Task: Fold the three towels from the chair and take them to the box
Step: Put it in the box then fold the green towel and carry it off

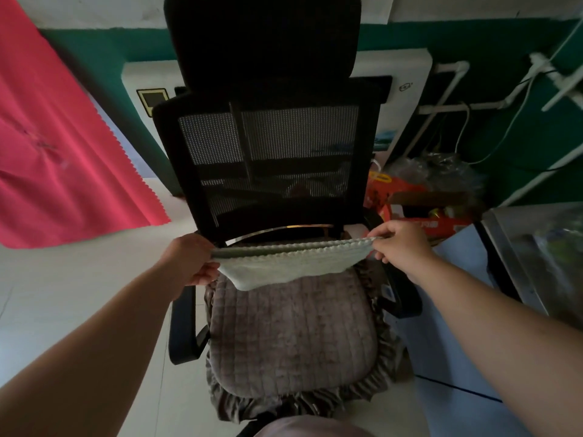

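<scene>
A pale green towel [284, 263] with a scalloped edge hangs stretched between my two hands above the back of the chair seat. My left hand [192, 260] grips its left end and my right hand [400, 244] pinches its right end. The towel looks doubled over, its lower edge drooping onto the grey quilted seat cushion [290, 335] of the black mesh office chair [271, 146]. No other towel shows on the seat. The box is not clearly identifiable in this view.
A red cloth [56, 137] hangs at the left. Orange cartons [410, 200] and plastic bags lie behind the chair at the right. A blue surface [457, 310] and a metal-edged unit [520, 253] stand at the right. Pale floor lies to the left.
</scene>
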